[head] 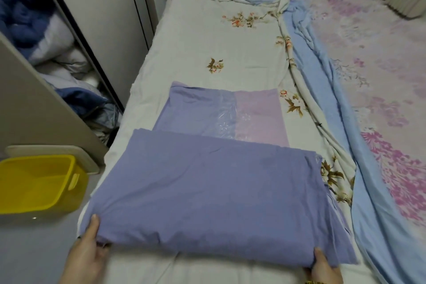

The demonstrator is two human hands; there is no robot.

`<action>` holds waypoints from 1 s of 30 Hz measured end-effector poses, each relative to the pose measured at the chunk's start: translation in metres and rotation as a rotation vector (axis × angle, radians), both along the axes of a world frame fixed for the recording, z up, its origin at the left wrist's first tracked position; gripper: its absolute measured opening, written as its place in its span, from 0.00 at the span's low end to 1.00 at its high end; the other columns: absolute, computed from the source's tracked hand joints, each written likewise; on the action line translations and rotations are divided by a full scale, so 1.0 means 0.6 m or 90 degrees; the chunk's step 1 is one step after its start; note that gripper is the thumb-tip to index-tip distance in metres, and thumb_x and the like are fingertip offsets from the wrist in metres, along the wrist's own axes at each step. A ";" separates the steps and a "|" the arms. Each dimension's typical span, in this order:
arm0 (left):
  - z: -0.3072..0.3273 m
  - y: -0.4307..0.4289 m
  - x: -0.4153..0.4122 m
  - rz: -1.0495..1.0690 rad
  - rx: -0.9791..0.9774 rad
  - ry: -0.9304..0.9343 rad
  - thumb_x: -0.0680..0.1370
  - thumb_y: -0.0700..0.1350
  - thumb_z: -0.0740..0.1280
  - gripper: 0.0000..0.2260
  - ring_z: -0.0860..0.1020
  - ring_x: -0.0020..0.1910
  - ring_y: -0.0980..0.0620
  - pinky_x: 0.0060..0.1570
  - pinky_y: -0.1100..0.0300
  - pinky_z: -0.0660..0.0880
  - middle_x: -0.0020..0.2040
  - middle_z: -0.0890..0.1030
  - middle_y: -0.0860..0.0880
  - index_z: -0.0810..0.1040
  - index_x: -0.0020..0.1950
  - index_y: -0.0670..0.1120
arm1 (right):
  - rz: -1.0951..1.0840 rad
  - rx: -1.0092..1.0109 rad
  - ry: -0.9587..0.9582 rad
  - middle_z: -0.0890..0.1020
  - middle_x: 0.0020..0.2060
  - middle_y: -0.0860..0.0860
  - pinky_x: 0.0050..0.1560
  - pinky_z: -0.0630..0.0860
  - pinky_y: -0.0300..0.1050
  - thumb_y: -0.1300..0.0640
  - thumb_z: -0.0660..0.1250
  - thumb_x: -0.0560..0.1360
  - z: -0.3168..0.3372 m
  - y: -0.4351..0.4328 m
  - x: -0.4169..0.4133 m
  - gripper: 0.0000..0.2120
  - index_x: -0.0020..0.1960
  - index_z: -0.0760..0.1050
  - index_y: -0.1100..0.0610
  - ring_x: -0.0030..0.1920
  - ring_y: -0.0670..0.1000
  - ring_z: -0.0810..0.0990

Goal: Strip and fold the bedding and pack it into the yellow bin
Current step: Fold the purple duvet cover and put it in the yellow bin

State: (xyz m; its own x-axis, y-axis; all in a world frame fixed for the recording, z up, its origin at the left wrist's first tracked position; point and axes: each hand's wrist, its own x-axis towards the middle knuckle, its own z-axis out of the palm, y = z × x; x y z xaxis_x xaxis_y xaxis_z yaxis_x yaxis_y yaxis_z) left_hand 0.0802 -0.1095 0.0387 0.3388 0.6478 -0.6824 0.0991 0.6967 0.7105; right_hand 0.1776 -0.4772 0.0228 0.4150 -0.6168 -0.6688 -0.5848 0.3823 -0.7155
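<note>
- folded purple bedding [207, 191] on the bed [207, 30], near edge, yellow bin [39, 182] on the floor to the left
- left hand [87, 251] and right hand [322, 267] each pinching a near corner, thumbs on top
- looks soft, light, floppy; probably worth supporting underneath

I count two hands: left hand [88, 253], right hand [322, 267]. Two purple cloths: near cloth [207, 191], far cloth [226, 113]. One bin [39, 158].
</note>
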 end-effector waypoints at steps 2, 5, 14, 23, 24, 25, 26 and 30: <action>0.020 -0.003 -0.024 -0.010 0.017 -0.001 0.81 0.49 0.56 0.19 0.78 0.23 0.62 0.22 0.66 0.76 0.30 0.81 0.60 0.67 0.69 0.42 | -0.052 0.078 -0.027 0.70 0.67 0.64 0.61 0.69 0.50 0.61 0.63 0.75 0.021 0.000 -0.018 0.25 0.68 0.63 0.72 0.64 0.63 0.71; 0.042 0.010 -0.030 -0.018 0.006 -0.001 0.82 0.49 0.54 0.19 0.82 0.32 0.58 0.27 0.63 0.77 0.48 0.82 0.49 0.67 0.69 0.40 | -0.011 0.168 -0.032 0.74 0.62 0.67 0.34 0.77 0.44 0.34 0.74 0.46 -0.006 0.000 -0.041 0.59 0.65 0.67 0.71 0.49 0.64 0.77; 0.004 -0.062 -0.034 -0.032 -0.070 0.047 0.80 0.47 0.59 0.20 0.72 0.64 0.45 0.58 0.58 0.72 0.66 0.73 0.45 0.67 0.70 0.42 | 0.078 0.310 0.031 0.72 0.66 0.59 0.17 0.73 0.43 0.50 0.60 0.78 -0.004 0.067 -0.065 0.11 0.43 0.70 0.57 0.61 0.61 0.74; 0.006 -0.145 0.044 -0.068 -0.145 0.014 0.81 0.43 0.57 0.10 0.76 0.46 0.45 0.43 0.57 0.76 0.66 0.72 0.44 0.69 0.62 0.46 | 0.129 0.205 -0.064 0.78 0.39 0.54 0.15 0.70 0.33 0.65 0.58 0.78 0.027 0.070 -0.052 0.10 0.58 0.70 0.61 0.27 0.54 0.76; 0.017 -0.145 0.044 -0.062 -0.135 0.003 0.81 0.43 0.56 0.10 0.75 0.45 0.46 0.40 0.58 0.77 0.67 0.71 0.45 0.68 0.62 0.47 | 0.149 0.202 -0.068 0.79 0.31 0.53 0.15 0.69 0.32 0.65 0.58 0.78 0.035 0.066 -0.052 0.05 0.51 0.71 0.60 0.24 0.52 0.77; 0.031 -0.146 0.044 -0.059 -0.133 -0.014 0.81 0.44 0.56 0.10 0.74 0.44 0.48 0.35 0.60 0.78 0.66 0.71 0.45 0.68 0.63 0.48 | 0.163 0.202 -0.077 0.79 0.24 0.50 0.15 0.68 0.32 0.65 0.58 0.78 0.047 0.064 -0.052 0.06 0.45 0.72 0.59 0.20 0.49 0.76; 0.040 -0.146 0.042 -0.057 -0.125 -0.030 0.82 0.45 0.55 0.10 0.74 0.43 0.49 0.33 0.61 0.77 0.63 0.72 0.46 0.67 0.63 0.49 | 0.172 0.200 -0.087 0.78 0.19 0.46 0.15 0.69 0.32 0.65 0.58 0.78 0.055 0.059 -0.051 0.08 0.41 0.71 0.57 0.18 0.45 0.75; 0.089 -0.145 0.021 -0.099 -0.015 -0.076 0.82 0.45 0.54 0.09 0.74 0.42 0.54 0.42 0.59 0.71 0.59 0.72 0.50 0.67 0.61 0.50 | 0.192 0.190 -0.147 0.80 0.26 0.46 0.19 0.70 0.31 0.64 0.58 0.78 0.108 0.047 -0.057 0.09 0.41 0.70 0.54 0.26 0.47 0.78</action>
